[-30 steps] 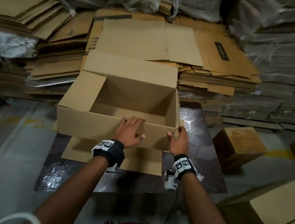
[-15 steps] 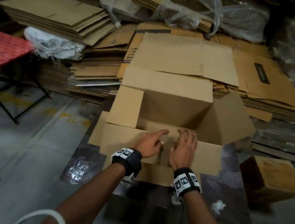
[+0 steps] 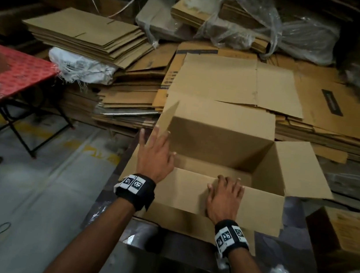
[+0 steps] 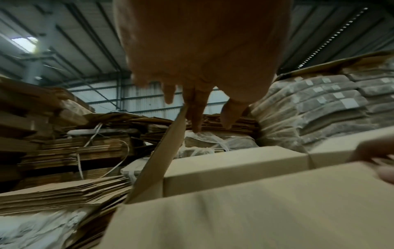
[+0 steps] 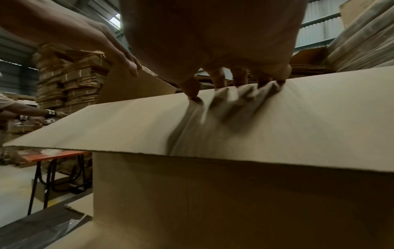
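Left grip [image 3: 154,156] now at side flap [image 3: 168,118]

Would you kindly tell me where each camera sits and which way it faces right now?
Head: on the head, facing forward and down at the box; left hand and right hand show.
Left wrist: on the left wrist, facing along the fingers to the side flap; palm shows.
Right wrist: on the right wrist, facing along the near flap; palm and fingertips show.
Shared: head and right wrist both show the left hand at the side flap.
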Action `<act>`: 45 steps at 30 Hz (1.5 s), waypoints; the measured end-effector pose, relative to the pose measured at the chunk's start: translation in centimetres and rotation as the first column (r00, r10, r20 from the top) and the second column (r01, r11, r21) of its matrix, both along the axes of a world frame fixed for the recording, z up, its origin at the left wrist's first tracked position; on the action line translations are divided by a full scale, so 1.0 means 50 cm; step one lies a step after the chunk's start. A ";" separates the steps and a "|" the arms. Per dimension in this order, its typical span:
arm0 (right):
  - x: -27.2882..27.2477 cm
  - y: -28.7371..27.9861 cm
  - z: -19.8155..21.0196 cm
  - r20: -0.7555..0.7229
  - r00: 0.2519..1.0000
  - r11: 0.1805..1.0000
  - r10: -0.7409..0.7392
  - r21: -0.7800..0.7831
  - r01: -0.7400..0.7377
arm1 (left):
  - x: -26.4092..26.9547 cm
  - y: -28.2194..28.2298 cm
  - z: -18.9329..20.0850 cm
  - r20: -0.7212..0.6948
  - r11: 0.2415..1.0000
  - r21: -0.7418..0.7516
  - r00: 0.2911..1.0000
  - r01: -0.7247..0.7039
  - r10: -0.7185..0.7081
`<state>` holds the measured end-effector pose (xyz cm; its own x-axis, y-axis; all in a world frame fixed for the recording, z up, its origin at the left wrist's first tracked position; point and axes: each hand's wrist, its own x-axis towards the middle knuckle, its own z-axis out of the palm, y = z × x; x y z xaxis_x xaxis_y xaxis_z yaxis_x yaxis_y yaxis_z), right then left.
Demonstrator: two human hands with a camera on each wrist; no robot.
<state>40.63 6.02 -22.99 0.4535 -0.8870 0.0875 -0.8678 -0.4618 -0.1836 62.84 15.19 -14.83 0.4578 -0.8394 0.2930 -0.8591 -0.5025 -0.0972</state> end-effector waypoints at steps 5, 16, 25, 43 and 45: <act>0.024 0.003 0.005 -0.042 0.997 0.992 0.058 0.119 -0.052 | 0.059 0.037 -0.003 -0.108 0.956 0.070 0.950 -0.287 0.293; 0.032 -0.010 0.014 -0.181 0.970 0.960 0.165 0.257 -0.116 | 0.070 0.044 -0.138 -0.747 0.948 -0.014 0.634 -0.318 0.202; -0.009 0.048 0.032 -0.028 0.955 0.955 0.296 -0.023 -0.297 | -0.015 0.093 -0.079 -0.418 0.930 -0.366 0.887 0.031 -0.194; -0.035 -0.057 -0.015 0.283 0.958 0.971 -0.033 -0.219 0.098 | 0.004 0.057 -0.218 -0.738 0.831 -0.451 0.660 -0.327 -0.140; -0.055 -0.047 -0.031 0.350 0.928 0.965 -0.131 -0.168 0.199 | 0.002 0.054 -0.234 -0.817 0.787 -0.414 0.567 -0.457 -0.101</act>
<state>37.88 3.66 -24.55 0.2161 -0.8958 0.3885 -0.8390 -0.3739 -0.3954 62.92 17.88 -26.51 0.8439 -0.5287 0.0908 -0.3242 -0.3678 0.8716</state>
